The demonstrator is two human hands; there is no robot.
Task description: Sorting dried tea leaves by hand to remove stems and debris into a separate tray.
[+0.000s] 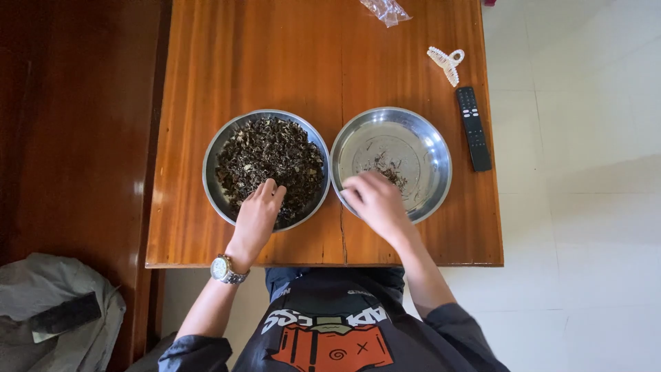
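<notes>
Two round steel bowls stand side by side on a brown wooden table [289,62]. The left bowl [211,180] is heaped with dark dried bits [272,155]. My left hand [257,213], a watch on its wrist, reaches into the near edge of that pile, fingers curled down among the bits. The right bowl [430,148] is nearly bare, with a small scatter of dark bits [394,173] near its middle. My right hand [375,200] hovers over its near side, fingers bunched beside that scatter. Whether either hand holds bits is hidden.
A black remote control [474,127] lies near the table's right edge, a white hair claw clip [446,62] behind it. A crumpled clear plastic bag [387,10] lies at the far edge. White tiled floor is to the right, a grey bag [55,310] at lower left.
</notes>
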